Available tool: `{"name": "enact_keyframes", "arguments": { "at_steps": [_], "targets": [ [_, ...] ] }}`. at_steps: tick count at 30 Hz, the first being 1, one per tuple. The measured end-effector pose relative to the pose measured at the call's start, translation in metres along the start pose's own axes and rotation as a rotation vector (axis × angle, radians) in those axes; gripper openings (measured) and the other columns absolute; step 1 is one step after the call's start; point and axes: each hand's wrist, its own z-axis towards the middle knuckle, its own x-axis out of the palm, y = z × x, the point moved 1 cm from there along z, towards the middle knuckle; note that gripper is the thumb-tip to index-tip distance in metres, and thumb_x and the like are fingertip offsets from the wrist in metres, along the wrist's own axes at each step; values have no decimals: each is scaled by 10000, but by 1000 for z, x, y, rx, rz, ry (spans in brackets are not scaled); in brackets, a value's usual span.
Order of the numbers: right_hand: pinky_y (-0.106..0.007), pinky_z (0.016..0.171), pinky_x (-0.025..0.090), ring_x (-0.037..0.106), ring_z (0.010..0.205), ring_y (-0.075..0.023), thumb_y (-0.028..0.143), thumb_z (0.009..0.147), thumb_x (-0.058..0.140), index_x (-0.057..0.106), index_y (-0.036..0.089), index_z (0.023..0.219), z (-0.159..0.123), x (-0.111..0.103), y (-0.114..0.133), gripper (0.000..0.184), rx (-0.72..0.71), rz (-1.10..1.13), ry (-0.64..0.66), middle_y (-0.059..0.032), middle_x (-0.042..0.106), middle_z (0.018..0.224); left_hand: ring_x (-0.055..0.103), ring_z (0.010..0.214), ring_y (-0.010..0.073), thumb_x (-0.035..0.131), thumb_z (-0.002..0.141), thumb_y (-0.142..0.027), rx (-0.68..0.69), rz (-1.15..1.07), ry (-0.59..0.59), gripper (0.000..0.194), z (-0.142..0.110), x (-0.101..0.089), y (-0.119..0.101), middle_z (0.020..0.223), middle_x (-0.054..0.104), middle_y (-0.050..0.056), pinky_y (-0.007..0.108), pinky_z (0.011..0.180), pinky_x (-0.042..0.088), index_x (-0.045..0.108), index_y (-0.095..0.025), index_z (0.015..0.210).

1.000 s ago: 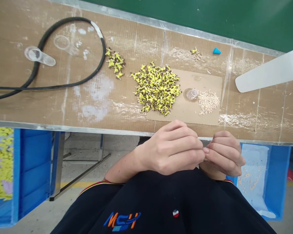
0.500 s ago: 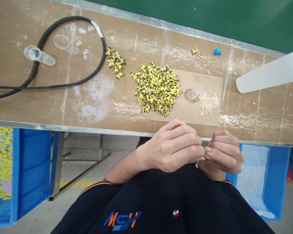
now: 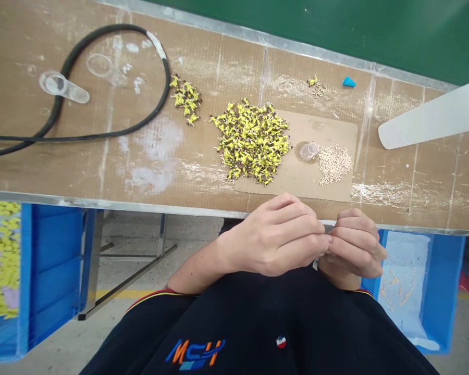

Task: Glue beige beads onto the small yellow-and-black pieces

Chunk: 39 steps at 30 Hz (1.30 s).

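Observation:
My left hand (image 3: 277,237) and my right hand (image 3: 355,245) are held together just below the bench's front edge, above my lap. Both have their fingers curled and their fingertips meet in a pinch. Whatever sits between them is hidden. On the bench just beyond them lies a cardboard sheet (image 3: 305,179) with a big pile of small yellow-and-brown parts (image 3: 252,140), a small clear cup (image 3: 308,151) and a heap of tiny beige pieces (image 3: 334,164).
A black hose (image 3: 113,125) loops across the left of the bench near two clear plastic scoops (image 3: 62,87). A smaller yellow cluster (image 3: 185,98) lies by it. Blue bins stand under the bench at left (image 3: 50,271) and right (image 3: 449,291). A white paddle-shaped piece (image 3: 430,117) reaches in from the right.
The hands have stayed pinched together in the same place, with only slight finger shifts. Nothing on the bench has moved.

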Motion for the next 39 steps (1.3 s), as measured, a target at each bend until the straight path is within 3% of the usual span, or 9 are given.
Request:
{"name": "enact_keyframes", "arguments": {
  "at_steps": [6,9,11,15,20,26,30,35,39],
  "targets": [
    [-339,535,477,579,601,-163,359,926,746,742,294,946,13,13,-7,68,-69,132,-182,3,653,733,642,773,140,583,1031,-249,-50,-9,6,156,0,5,4,819,718,14,318,735,505,517,-204,897],
    [-294,487,427,514,532,-128,298,957,707,725,258,918,18,21,-11,58,-145,299,-350,30,601,650,628,756,144,595,1042,-319,-80,-46,-49,213,-3,8,8,802,696,21,315,720,507,508,-203,887],
    [-284,475,411,490,515,-123,290,968,691,711,242,899,19,26,-12,86,-114,439,-372,38,576,617,640,777,145,632,1024,-308,-76,-104,-87,186,-4,9,10,826,701,26,310,734,522,538,-189,916],
    [-292,492,417,475,502,-132,353,992,650,670,262,843,19,35,-8,176,66,708,-264,47,543,595,661,813,149,686,969,-209,-62,-127,-116,75,-5,9,10,884,723,35,310,776,548,624,-168,979],
    [-294,514,426,435,495,-130,393,974,653,584,268,731,19,38,1,282,245,984,-164,56,489,580,659,790,133,699,964,-224,-73,-126,-135,47,-4,9,8,870,729,21,306,777,551,665,-193,954],
    [-322,531,425,417,471,-143,545,919,647,428,256,588,10,43,0,491,370,1050,-21,55,415,505,688,804,131,698,958,-227,-84,-131,-121,45,-2,6,4,857,749,9,308,778,558,672,-203,930],
    [-321,525,426,355,449,-134,560,905,634,371,250,566,12,44,0,529,384,1096,32,61,373,474,697,808,137,705,965,-253,-95,-105,-129,51,-2,2,4,863,771,5,323,757,560,684,-211,943],
    [-304,502,388,422,481,-132,460,934,614,410,243,613,17,45,1,438,319,1209,110,46,440,536,684,796,148,771,914,-211,-83,-115,-115,80,-2,-2,3,852,773,25,343,744,550,705,-179,946],
    [-294,480,313,340,455,-112,445,942,608,401,242,626,16,46,3,429,313,1258,113,67,381,519,682,793,137,750,932,-218,-90,-105,-86,54,-3,-4,-1,876,780,13,336,776,560,702,-191,931]
  ]
}}
